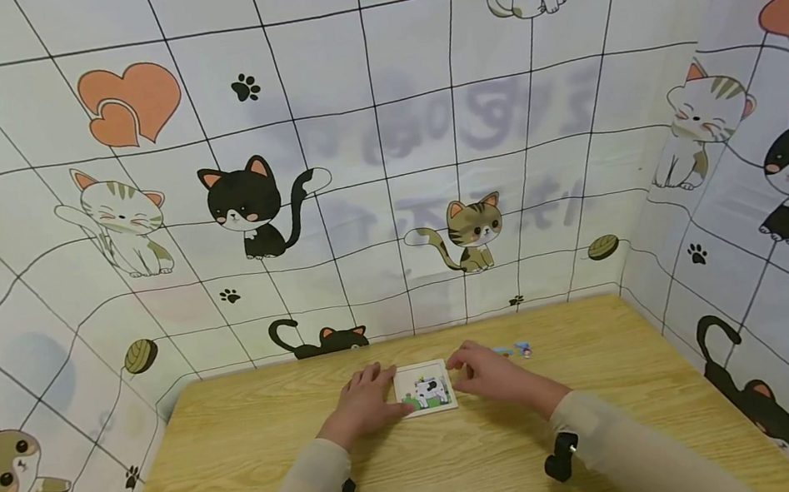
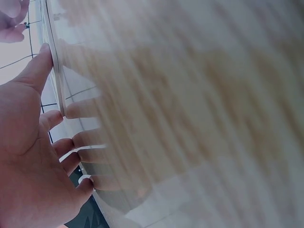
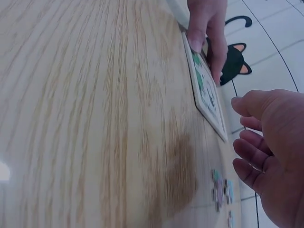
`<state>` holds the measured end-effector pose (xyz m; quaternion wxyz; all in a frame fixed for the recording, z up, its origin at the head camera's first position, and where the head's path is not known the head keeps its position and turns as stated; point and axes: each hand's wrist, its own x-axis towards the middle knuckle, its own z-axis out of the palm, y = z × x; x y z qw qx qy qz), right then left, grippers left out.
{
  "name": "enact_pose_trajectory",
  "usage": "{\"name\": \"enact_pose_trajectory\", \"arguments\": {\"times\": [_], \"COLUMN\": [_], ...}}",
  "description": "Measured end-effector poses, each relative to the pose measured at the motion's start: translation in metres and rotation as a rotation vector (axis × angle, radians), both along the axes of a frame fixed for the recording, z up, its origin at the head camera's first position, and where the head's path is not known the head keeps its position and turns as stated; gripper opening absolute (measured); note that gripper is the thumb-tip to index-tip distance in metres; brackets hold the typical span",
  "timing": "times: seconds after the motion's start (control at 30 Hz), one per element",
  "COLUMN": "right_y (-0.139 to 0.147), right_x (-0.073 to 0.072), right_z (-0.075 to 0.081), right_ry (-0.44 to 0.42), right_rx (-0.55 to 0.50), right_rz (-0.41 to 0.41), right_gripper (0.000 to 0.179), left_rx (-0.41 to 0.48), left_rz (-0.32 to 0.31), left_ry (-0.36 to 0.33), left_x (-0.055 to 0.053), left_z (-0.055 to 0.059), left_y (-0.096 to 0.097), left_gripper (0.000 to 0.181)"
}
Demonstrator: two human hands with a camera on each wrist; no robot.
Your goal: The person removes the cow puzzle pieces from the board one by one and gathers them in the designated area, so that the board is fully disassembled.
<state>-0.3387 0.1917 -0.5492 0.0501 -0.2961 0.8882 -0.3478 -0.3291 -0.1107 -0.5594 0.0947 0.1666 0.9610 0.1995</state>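
Note:
A small square jigsaw puzzle board with a white rim lies on the table, showing a black-and-white cow on green grass. My left hand holds it at its left side, the thumb on the near corner and the index finger by the far one. In the left wrist view the other fingers of the left hand reach down to the tabletop. Beside the board's right edge is my right hand, its fingers loosely bent with nothing between them in the right wrist view. Several small colourful puzzle pieces lie near its fingertips.
The wooden table ends at a white grid-patterned cloth with cartoon cats, which rises behind it and at both sides. Beyond the right hand, a blue-and-red piece lies towards the back of the table.

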Motion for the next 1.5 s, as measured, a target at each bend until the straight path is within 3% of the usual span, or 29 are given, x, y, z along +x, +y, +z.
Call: {"name": "enact_pose_trajectory", "arguments": {"times": [0.33,0.77,1.5], "right_y": [-0.035,-0.061,-0.061], "right_x": [0.000,-0.006,-0.011], "right_z": [0.005,0.007,0.003], "right_ry": [-0.041,-0.053,-0.126], "right_rx": [0.101,0.220,0.196], "right_rz": [0.026,0.055,0.027], "right_gripper": [0.050,0.055,0.055], "left_rx": [-0.004,-0.006,-0.016], "left_rz": [-0.005,-0.008,-0.011], "left_ry": [-0.005,-0.005,0.004], "left_x": [0.000,0.000,-0.002], "left_z": [0.003,0.003,0.000], "left_y": [-0.001,-0.001,-0.002], "left_gripper": [0.091,0.089,0.090]}}
